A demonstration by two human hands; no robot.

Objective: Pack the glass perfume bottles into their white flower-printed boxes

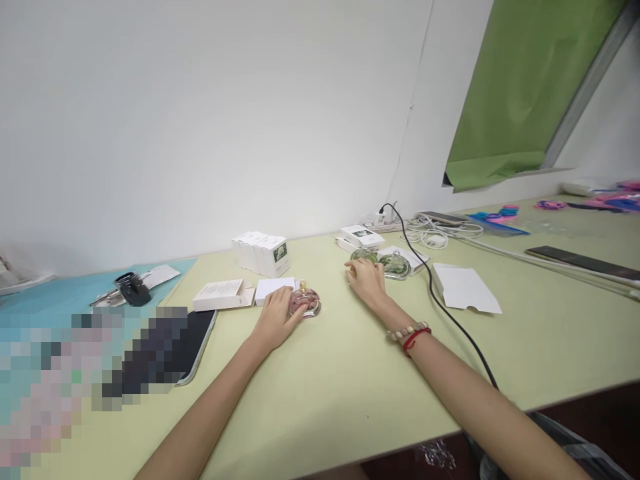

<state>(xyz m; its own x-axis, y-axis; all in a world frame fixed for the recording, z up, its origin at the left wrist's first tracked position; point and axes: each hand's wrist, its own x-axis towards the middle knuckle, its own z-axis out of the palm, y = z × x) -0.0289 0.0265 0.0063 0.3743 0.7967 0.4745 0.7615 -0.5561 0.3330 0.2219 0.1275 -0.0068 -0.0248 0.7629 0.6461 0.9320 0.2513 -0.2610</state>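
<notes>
My left hand (274, 319) rests around the left side of a pink flat, rounded glass bottle (311, 303), thumb across its front. The bottle stands on the table with a gold cap on top. Beside that hand lie a white carton (220, 295) with an open flap and a white flat box (265, 288), partly covered by my fingers. My right hand (367, 281) is closed at a green glass bottle (364, 254), fingers curled near a small gold part; the hand hides much of it. To its right lies a second green glass bottle (395, 265), leaning on a white box.
A row of white boxes (263, 253) stands near the wall. More white boxes (361, 236) lie behind my right hand. A black cable (445, 310) crosses the table on the right, near an open white box (465, 287). A black jar (132, 288) and a tablet (203, 330) are left.
</notes>
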